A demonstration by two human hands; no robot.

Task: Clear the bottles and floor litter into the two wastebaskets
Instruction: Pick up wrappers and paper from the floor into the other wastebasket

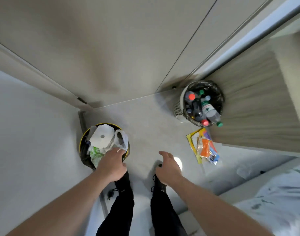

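Note:
A black wastebasket with a yellow rim [81, 143] stands at the left, stuffed with white paper, a white plastic bag [120, 139] and green-printed wrapping. My left hand [111, 165] hovers over its near edge, fingertips at the plastic bag; whether it grips the bag is unclear. A white mesh wastebasket [178, 109] with a black liner stands at the right, full of plastic bottles [211, 113]. Colourful wrappers [203, 147], yellow, orange and blue, lie on the floor below that basket. My right hand [168, 166] hangs open over the bare floor, holding nothing.
A wood-grain cabinet side [258, 108] rises right of the mesh basket. A bed with pale bedding [273, 198] fills the lower right. White walls and a door frame [43, 77] close in the left and back. My legs and black shoes stand below the hands.

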